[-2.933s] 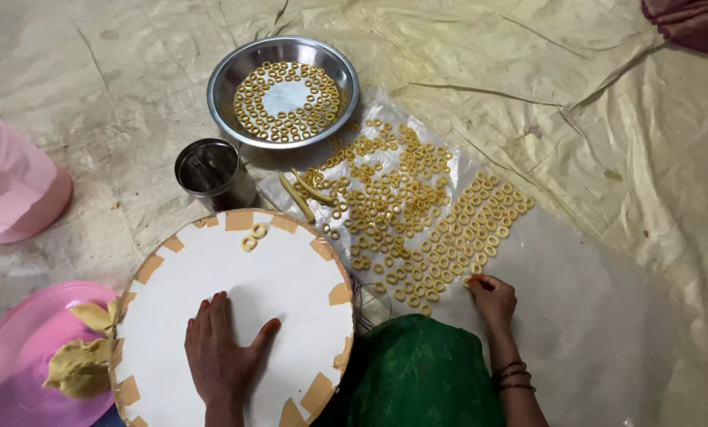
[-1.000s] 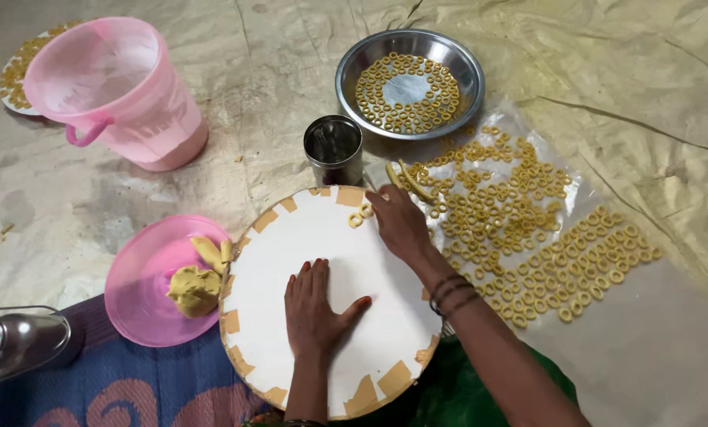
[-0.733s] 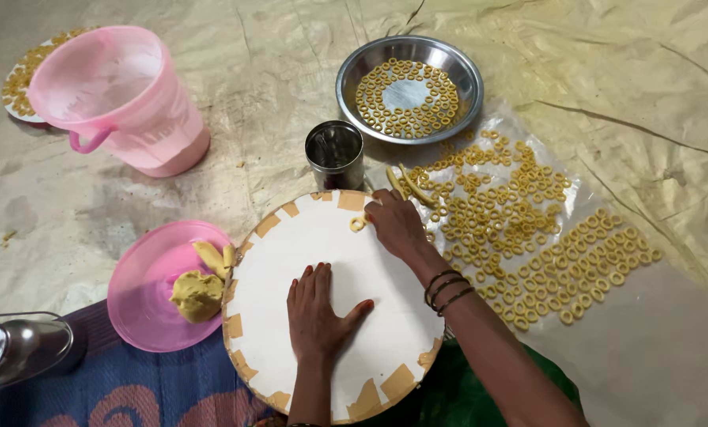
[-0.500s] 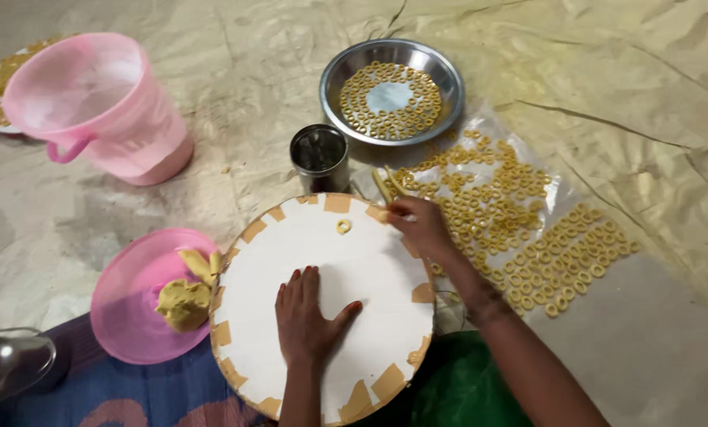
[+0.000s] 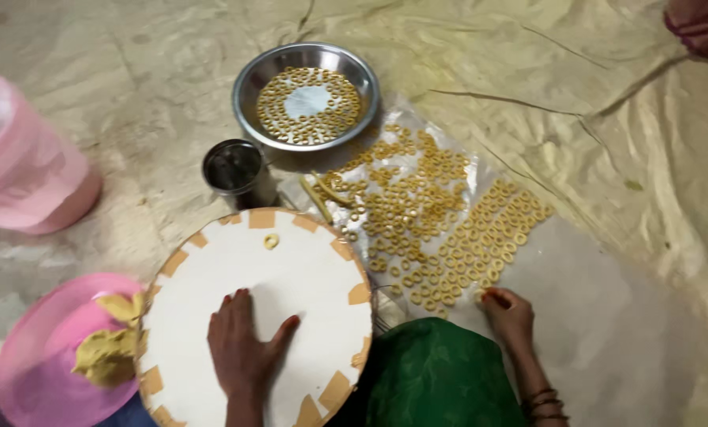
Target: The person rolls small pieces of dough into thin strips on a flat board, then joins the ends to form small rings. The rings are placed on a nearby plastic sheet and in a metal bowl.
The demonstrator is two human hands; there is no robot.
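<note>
Down at the near edge of the clear sheet [image 5: 417,119], the right hand [image 5: 509,315] has its fingertips pinched at a dough ring [image 5: 480,296] in the last row; whether it grips the ring I cannot tell. The left hand [image 5: 242,348] lies open and flat on the round white board [image 5: 291,269], where 1 ring [image 5: 271,240] sits near the far rim. Beyond stand a steel cup [image 5: 234,168] and a steel bowl [image 5: 247,79] of rings. A pink plate [image 5: 37,348] with dough [image 5: 107,354] is left of the board.
</note>
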